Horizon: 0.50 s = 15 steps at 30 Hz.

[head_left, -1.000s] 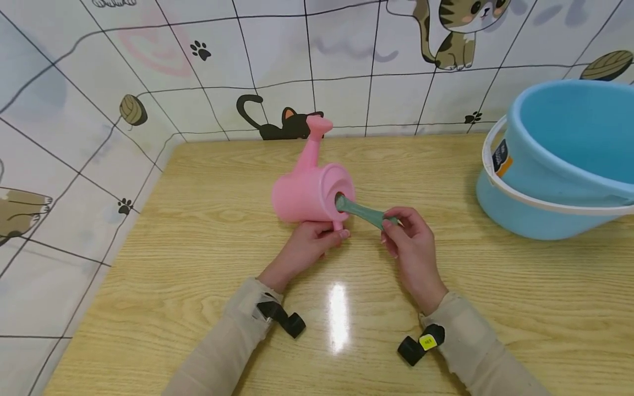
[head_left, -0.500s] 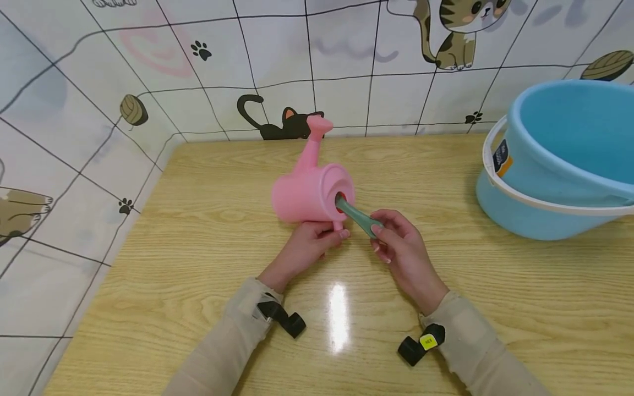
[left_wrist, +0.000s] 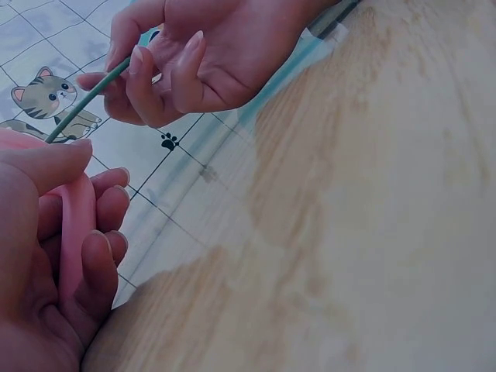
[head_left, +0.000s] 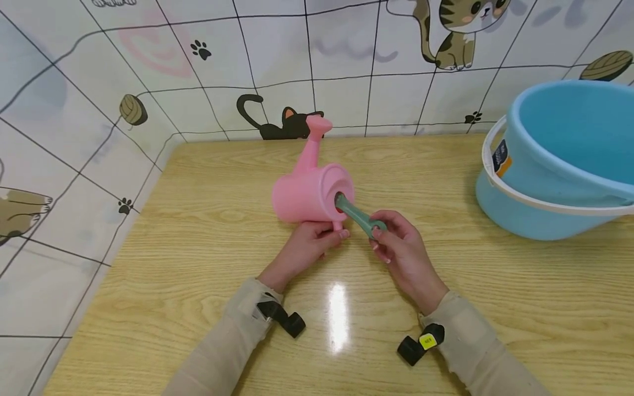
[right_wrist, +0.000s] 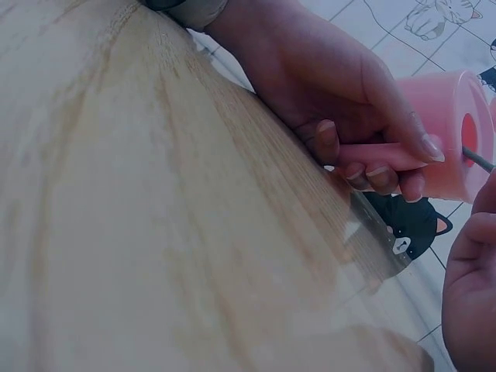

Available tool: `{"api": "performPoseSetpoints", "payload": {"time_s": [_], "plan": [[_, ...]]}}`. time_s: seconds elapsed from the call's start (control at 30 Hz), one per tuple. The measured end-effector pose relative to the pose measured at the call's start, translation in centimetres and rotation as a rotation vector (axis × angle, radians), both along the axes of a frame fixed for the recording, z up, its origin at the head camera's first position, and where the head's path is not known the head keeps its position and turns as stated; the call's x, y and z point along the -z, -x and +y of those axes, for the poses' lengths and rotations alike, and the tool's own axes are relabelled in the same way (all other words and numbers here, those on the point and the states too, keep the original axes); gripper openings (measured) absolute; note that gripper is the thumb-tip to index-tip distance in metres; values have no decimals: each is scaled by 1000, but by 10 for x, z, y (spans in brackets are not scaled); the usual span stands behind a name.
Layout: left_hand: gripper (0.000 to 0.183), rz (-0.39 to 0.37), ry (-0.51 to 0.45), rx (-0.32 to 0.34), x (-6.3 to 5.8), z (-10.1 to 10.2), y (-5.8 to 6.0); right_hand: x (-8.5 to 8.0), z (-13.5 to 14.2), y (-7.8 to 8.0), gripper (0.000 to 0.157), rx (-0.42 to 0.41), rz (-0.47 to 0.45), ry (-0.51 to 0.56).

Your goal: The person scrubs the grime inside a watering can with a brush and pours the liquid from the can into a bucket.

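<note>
A pink watering can [head_left: 301, 199] lies on its side on the table, its spout pointing toward the wall and its round opening facing right. My left hand [head_left: 313, 242] grips the can's pink handle [right_wrist: 384, 156], fingers curled round it. A slim green handle [head_left: 358, 214] sticks out of the opening, sloping down to the right. My right hand [head_left: 408, 256] pinches its rounded outer end between thumb and fingers. The inner end is hidden inside the can, so I cannot tell what tool it belongs to. In the left wrist view the green handle looks thin, seen edge-on.
Light blue buckets [head_left: 550, 217], stacked together with a white carrying handle [head_left: 555, 204], stand at the right of the wooden table [head_left: 198, 231]. A wall [head_left: 342, 55] printed with cats and a grid borders the table behind and at the left.
My right hand has shifted left and slightly down, mostly in the first half second. The green handle now slopes more steeply. My left hand and the watering can have stayed put.
</note>
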<state>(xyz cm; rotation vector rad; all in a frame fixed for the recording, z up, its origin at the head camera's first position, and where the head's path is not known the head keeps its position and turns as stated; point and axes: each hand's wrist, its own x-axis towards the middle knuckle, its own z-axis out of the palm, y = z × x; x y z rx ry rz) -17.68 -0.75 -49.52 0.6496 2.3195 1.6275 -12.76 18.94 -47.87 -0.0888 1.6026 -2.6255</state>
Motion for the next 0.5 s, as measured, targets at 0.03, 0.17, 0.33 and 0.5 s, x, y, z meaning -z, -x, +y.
{"api": "performPoseSetpoints", "payload": {"time_s": [0.03, 0.17, 0.33, 0.5], "plan": [[29, -4, 0, 1, 0, 0, 0, 0, 0, 0, 18, 1, 5, 6], [29, -4, 2, 4, 1, 0, 0, 1, 1, 1, 23, 10, 29, 38], [27, -1, -2, 7, 1, 0, 0, 3, 3, 3, 31, -5, 58, 145], [30, -12, -1, 5, -1, 0, -1, 3, 5, 3, 33, -49, 65, 239]]}}
